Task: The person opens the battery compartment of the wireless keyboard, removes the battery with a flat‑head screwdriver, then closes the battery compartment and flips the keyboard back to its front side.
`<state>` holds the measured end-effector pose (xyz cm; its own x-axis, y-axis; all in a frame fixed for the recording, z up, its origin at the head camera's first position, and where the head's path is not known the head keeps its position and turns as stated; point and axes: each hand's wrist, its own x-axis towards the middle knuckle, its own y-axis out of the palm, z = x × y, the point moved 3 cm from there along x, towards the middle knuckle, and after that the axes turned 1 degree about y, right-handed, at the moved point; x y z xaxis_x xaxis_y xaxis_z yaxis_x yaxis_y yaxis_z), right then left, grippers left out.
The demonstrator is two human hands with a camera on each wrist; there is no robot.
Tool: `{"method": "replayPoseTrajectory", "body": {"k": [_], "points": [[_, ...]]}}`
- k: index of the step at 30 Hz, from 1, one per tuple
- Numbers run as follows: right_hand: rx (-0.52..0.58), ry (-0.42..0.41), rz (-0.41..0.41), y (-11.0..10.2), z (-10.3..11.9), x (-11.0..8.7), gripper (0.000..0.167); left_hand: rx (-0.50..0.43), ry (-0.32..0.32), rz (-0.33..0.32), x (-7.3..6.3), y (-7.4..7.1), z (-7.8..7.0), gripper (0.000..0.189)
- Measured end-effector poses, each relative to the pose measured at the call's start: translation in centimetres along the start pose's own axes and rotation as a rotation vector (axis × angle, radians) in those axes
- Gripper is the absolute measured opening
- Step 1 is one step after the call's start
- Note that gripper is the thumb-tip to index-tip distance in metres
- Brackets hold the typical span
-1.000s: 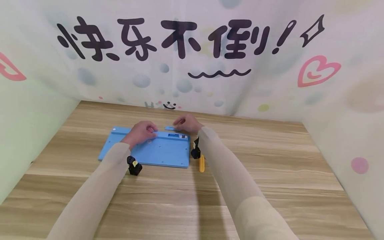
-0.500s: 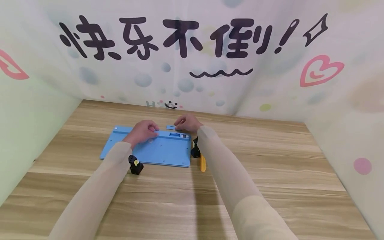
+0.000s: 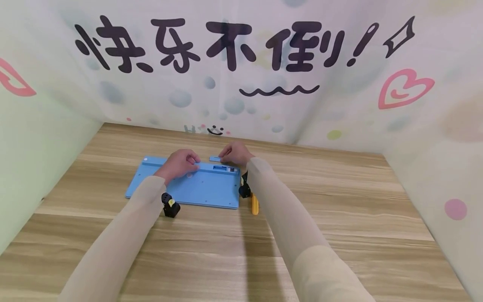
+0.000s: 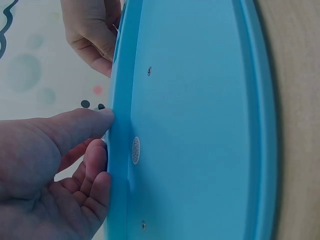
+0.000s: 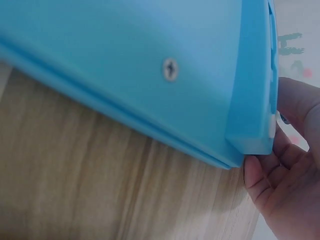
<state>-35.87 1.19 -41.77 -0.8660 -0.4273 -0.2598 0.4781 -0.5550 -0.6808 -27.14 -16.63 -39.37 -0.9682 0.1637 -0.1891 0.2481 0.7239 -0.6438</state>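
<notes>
A blue keyboard (image 3: pixel 211 188) lies underside up on the table, with small screws and a raised ridge along its far side. An uncovered battery compartment (image 3: pixel 220 168) shows near the ridge's right end. My left hand (image 3: pixel 179 164) holds the ridge; in the left wrist view its thumb (image 4: pixel 82 125) and curled fingers meet the ridge's edge. Just beyond the far right corner, my right hand (image 3: pixel 237 153) pinches the right end of a small blue battery cover (image 3: pixel 214 159). In the right wrist view the keyboard's corner hides part of that hand's fingers (image 5: pixel 255 175).
A yellow-orange stick-like tool (image 3: pixel 255 205) lies right of the keyboard, partly behind the right wrist camera (image 3: pixel 245 191). The wood-grain table (image 3: pixel 339 218) meets a printed cloth backdrop (image 3: pixel 279 117) behind the hands.
The view has shifted slightly. Less of the battery cover shows beside my right fingers than a second ago. My left hand stays on the keyboard.
</notes>
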Motion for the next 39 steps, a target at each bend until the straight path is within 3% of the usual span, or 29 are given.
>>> {"method": "replayPoseTrajectory", "body": {"k": [17, 39], "points": [[-0.007, 0.003, -0.038, -0.1, 0.5, -1.0, 0.008, -0.008, 0.0, 0.004, 0.0, 0.0, 0.1, 0.021], [-0.079, -0.109, -0.031, -0.8, 1.1, -2.4, 0.009, -0.023, -0.002, 0.005, 0.0, 0.0, 0.2, 0.021]]}}
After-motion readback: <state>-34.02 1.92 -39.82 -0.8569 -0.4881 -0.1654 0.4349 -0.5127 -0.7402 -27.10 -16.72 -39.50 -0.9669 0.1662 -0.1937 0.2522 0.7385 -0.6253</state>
